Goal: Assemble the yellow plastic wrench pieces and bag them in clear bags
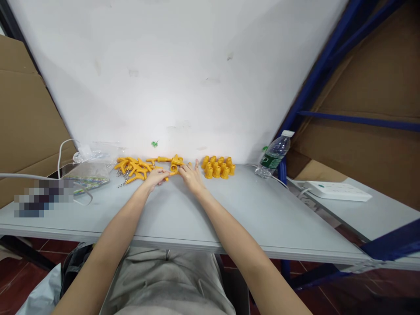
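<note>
Both my arms reach far across a grey table (249,210) towards the white wall. My left hand (156,176) is closed on a small yellow plastic part at the edge of a loose pile of yellow T-shaped parts (138,167). My right hand (190,173) lies just to the right of it, fingers partly stretched, pinching the other end of the same yellow piece (173,171). A yellow ring-shaped piece (173,166) sits just beyond my fingers. To the right stands a tidy cluster of yellow cone-shaped parts (218,166).
A clear bag (90,168) with small metal chains lies at the left, beside a white cable (62,151). A water bottle (274,154) stands at the right by blue shelving (315,83). A white power strip (334,190) rests on the neighbouring surface. Cardboard boxes flank both sides.
</note>
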### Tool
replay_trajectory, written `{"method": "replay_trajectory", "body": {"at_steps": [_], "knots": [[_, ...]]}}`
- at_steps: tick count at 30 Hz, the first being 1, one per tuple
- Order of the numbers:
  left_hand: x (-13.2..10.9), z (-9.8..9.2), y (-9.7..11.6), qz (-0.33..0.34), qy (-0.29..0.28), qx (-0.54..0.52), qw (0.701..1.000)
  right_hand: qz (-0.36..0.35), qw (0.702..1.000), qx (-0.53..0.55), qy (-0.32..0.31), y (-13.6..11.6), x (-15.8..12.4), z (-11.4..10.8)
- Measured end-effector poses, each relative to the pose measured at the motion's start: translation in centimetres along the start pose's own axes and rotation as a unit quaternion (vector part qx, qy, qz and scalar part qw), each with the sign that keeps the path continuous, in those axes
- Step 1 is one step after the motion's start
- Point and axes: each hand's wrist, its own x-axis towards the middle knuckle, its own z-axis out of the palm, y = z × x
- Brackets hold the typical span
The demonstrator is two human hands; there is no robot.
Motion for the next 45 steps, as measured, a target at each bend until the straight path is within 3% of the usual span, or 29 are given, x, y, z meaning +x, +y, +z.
{"method": "replay_trajectory", "body": {"at_steps": [2,4,7,10,15,19,26,33,39,45], "knots": [[0.0,0.0,0.0,0.016,0.020,0.039,0.999,0.003,1.000,-0.006,-0.005,0.0,0.0,0.2],[0.1,0.1,-0.2,0.074,0.055,0.115,0.989,0.007,1.000,-0.004,-0.005,0.2,0.0,0.6],[0.1,0.3,-0.7,0.205,0.100,0.266,0.937,0.017,1.000,0.019,-0.012,0.7,-0.1,1.0],[0.1,0.3,-1.3,0.307,0.123,0.349,0.877,0.026,0.999,0.030,-0.025,1.1,-0.3,0.9],[0.5,0.1,-1.8,0.382,0.149,0.367,0.835,0.031,0.999,0.006,-0.029,1.1,-0.2,0.2],[0.6,0.2,-1.8,0.378,0.153,0.360,0.839,0.035,0.999,-0.018,-0.013,0.9,-0.1,-0.3],[0.4,0.4,-1.7,0.292,0.129,0.357,0.878,0.022,0.998,-0.064,0.011,0.7,0.3,-1.1],[0.3,0.1,-1.6,0.265,0.134,0.366,0.882,-0.031,0.995,-0.097,-0.012,1.0,0.5,-1.1],[0.0,0.2,-1.6,0.256,0.115,0.386,0.879,-0.073,0.995,-0.065,-0.034,2.2,-1.0,-0.6],[-0.3,0.8,-0.9,0.227,0.116,0.363,0.896,-0.034,0.995,-0.088,0.019,1.8,-1.5,-1.3]]}}
